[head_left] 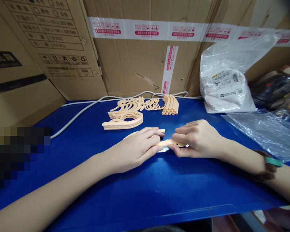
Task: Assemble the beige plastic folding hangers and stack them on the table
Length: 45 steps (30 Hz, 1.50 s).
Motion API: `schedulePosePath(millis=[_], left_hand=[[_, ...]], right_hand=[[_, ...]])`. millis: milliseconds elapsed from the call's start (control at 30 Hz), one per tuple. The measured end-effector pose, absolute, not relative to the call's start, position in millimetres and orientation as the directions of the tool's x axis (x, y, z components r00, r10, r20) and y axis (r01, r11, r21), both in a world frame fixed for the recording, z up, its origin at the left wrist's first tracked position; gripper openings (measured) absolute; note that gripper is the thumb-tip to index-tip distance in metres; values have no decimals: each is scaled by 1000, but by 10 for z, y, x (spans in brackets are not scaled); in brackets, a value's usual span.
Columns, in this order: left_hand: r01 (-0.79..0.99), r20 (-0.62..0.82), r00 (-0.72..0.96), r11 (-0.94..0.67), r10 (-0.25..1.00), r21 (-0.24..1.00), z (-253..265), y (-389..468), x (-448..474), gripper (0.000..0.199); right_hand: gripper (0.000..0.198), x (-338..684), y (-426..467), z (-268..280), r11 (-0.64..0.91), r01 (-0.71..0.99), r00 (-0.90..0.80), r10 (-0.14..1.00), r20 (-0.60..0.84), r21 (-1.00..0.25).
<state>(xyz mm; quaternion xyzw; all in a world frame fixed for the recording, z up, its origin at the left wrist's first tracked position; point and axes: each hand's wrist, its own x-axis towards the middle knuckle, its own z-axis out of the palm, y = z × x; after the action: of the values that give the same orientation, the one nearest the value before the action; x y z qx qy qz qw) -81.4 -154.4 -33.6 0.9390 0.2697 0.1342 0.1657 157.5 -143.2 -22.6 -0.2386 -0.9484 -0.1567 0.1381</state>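
Both of my hands meet over the middle of the blue table. My left hand (137, 146) is closed on the left part of a beige plastic piece (166, 142). My right hand (195, 138) pinches its right end, where a small dark hole shows. Much of the piece is covered by my fingers. Another beige curved part (130, 135) lies partly under my left hand. Just beyond it is a stack of beige curved parts with a rounded opening (123, 123). Farther back are loose hook-shaped beige pieces (131, 103) and a bundle of curved beige arms (171, 103).
A white cable (79, 116) runs along the back of the blue table (145, 199). Large cardboard boxes (135, 64) wall off the rear and left. At the right stand a labelled white plastic bag (227, 83) and a flat clear plastic sheet (268, 135).
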Motion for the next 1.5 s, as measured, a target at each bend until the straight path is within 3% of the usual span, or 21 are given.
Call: schedulePosePath(millis=[133,367,733,1000,1500], left_hand=[[444,180,800,-766,573,464,-296,-1542,-800,31],[536,123,693,-622,710,571,-295,-1475,-844,27],[495,301,674,-715,675,494,-379,-1415,-827,33],[493,323,661,-716,678,494,-410,-1421,-801,30],[505,289,620,-653,729,564,-404,-1460,-775,21]], right_hand=[[37,1589,-1431,-236,889,431,-868,361,341,157],[57,1569,-1501,-201,948,306,-864,239,443,84],[53,1543,-1426,-103,895,437,-860,385,336,93],[63,1605,-1403,-49,832,535,-824,478,304,143],[46,1493,-1652,27,874,457,-860,482,168,-165]])
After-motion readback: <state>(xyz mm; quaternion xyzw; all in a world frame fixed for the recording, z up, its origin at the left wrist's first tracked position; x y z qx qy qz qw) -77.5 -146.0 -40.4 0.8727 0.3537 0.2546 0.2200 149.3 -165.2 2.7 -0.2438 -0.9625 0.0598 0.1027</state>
